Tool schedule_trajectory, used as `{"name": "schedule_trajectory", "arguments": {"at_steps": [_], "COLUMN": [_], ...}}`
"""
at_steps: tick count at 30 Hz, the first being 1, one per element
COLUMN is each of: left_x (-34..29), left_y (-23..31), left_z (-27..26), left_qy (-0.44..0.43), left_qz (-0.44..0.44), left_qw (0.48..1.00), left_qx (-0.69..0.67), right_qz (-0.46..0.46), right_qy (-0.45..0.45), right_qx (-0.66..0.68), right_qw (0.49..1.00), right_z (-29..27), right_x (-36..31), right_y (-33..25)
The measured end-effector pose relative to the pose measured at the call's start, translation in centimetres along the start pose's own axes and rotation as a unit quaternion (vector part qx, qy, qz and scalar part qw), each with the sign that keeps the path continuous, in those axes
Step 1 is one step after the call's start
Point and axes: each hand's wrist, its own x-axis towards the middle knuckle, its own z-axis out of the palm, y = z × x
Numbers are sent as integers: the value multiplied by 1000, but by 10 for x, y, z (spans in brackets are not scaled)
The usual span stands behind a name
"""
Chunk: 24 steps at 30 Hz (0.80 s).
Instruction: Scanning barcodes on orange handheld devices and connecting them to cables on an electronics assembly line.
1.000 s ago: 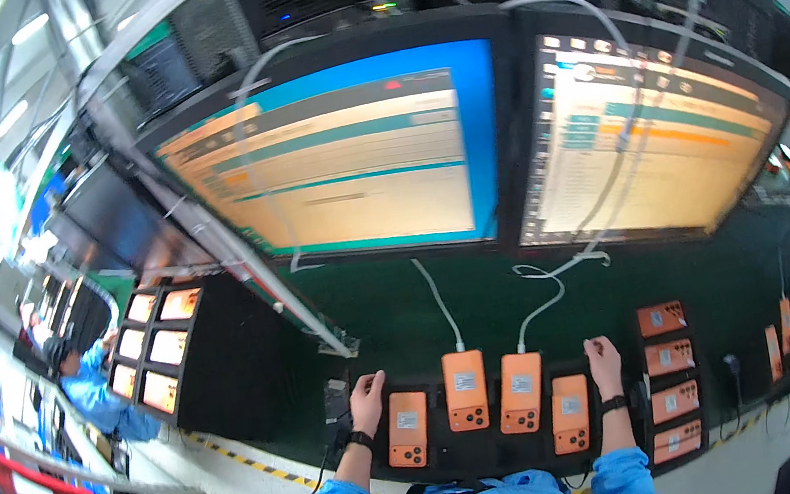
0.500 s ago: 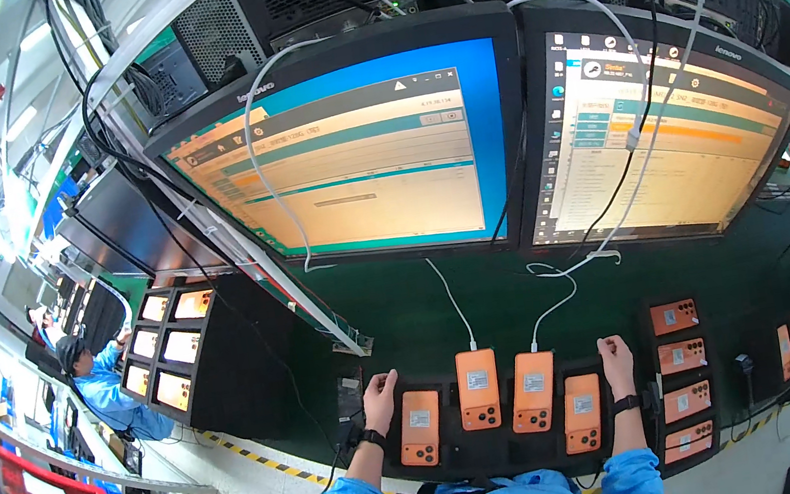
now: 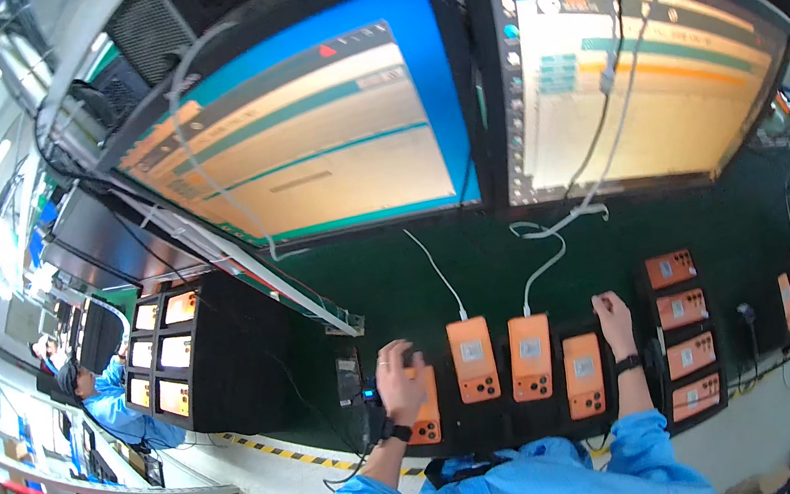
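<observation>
My left hand (image 3: 400, 385) is over the upper part of the leftmost orange phone (image 3: 427, 424), fingers apart; whether they touch it I cannot tell. Next to it lie two more orange phones, back up, one (image 3: 474, 362) and another (image 3: 531, 359), each with a white cable at its top end. A fourth orange phone (image 3: 584, 377) has no cable in it. Just right of that one, my right hand (image 3: 615, 322) hovers with curled fingers, nothing visible in them. The phones rest in a black tray (image 3: 511, 423) in front of my body.
A black rack (image 3: 690, 332) at the right holds several orange phones. Beyond the tray stand two monitors (image 3: 299, 139) with cables hanging before them. At the left is a black stand (image 3: 228, 351) with lit phones; a person in blue (image 3: 109, 403) sits past it.
My left hand has moved right, over the leftmost phone, and its fingers have spread. The right hand has shifted little relative to the tray. The whole view has tilted and moved.
</observation>
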Motion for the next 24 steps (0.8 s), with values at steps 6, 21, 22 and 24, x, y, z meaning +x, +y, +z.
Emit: {"name": "schedule_trajectory", "arguments": {"at_steps": [6, 21, 22, 24], "left_x": [-30, -33, -30, -25], "left_y": [88, 89, 85, 75], "left_z": [53, 39, 34, 19], "left_qy": [-112, -112, -90, -128], "left_qz": [26, -69, -84, -357], "left_qw": [993, 987, 983, 794], "left_qx": [-7, -95, -133, -475], "right_qz": [-3, -3, 0, 4], "right_qy": [9, 16, 17, 4], "right_qx": [-16, -6, 5, 4], "right_qw": [1000, 1000, 1000, 1000], "right_z": [0, 2, 2, 2], "right_x": [1, 5, 5, 6], "right_y": [2, 11, 13, 15]}}
